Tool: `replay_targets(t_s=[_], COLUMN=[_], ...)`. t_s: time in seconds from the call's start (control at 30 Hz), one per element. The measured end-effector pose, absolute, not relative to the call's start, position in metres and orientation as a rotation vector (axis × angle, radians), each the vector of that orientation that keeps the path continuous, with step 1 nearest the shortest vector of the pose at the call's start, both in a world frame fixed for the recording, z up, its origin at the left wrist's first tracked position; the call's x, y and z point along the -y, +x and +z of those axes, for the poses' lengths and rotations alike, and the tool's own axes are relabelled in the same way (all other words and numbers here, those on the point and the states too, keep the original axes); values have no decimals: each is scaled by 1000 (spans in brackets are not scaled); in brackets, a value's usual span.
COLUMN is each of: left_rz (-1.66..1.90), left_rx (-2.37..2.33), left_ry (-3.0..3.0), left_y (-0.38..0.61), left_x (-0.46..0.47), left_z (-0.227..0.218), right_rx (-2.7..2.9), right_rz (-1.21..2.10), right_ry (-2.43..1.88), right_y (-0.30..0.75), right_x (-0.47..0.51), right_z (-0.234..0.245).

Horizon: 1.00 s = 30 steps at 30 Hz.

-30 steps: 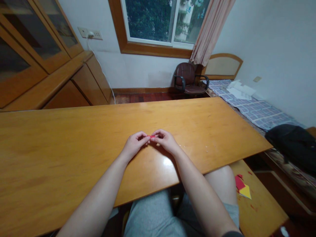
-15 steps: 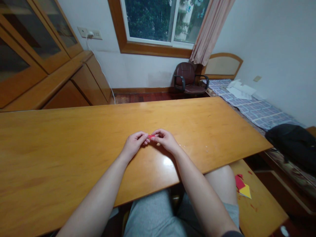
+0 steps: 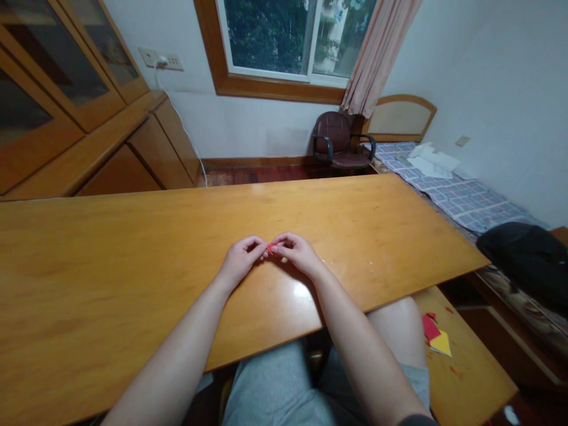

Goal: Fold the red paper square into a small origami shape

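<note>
A small folded piece of red paper is pinched between my two hands, just above the wooden table. My left hand grips its left side between thumb and fingers. On the other side, my right hand has thumb and forefinger closed on the paper. Both hands are close together near the middle of the table, and the fingers hide part of the red piece. Tiny pale scraps lie on the tabletop to the right of my right hand.
Red paper and yellow paper lie with small red scraps on a wooden bench at my right. A black bag rests on the bed beyond. A brown armchair stands behind the table, below the window.
The red paper between my fingertips has shifted slightly, and now shows small points spreading out where it looked flatter before. My hands and arms have barely moved.
</note>
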State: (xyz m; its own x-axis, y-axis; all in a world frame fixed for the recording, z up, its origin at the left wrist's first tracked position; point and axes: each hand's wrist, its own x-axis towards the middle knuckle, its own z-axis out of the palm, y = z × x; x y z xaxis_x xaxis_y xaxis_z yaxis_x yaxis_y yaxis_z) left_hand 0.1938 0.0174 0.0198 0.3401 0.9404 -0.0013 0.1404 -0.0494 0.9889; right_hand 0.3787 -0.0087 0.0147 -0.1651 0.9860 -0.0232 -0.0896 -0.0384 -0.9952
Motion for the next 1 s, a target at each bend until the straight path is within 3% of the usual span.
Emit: replay_targets(t_s=[0.27, 0.47, 0.7, 1.0], left_rz=[965, 1008, 989, 943], left_rx=[-1055, -1074, -1084, -1009], left_ry=[1408, 1365, 1312, 1283], left_y=[194, 195, 195, 195], left_x=[-17, -17, -17, -16], left_z=[26, 28, 29, 32], right_rx=[1283, 1557, 1791, 1804], right_rz=[1238, 757, 427, 437], right_ry=[-1070, -1068, -1085, -1056], right_y=[377, 377, 370, 372], right_x=[8, 15, 22, 20], right_z=[15, 22, 23, 23])
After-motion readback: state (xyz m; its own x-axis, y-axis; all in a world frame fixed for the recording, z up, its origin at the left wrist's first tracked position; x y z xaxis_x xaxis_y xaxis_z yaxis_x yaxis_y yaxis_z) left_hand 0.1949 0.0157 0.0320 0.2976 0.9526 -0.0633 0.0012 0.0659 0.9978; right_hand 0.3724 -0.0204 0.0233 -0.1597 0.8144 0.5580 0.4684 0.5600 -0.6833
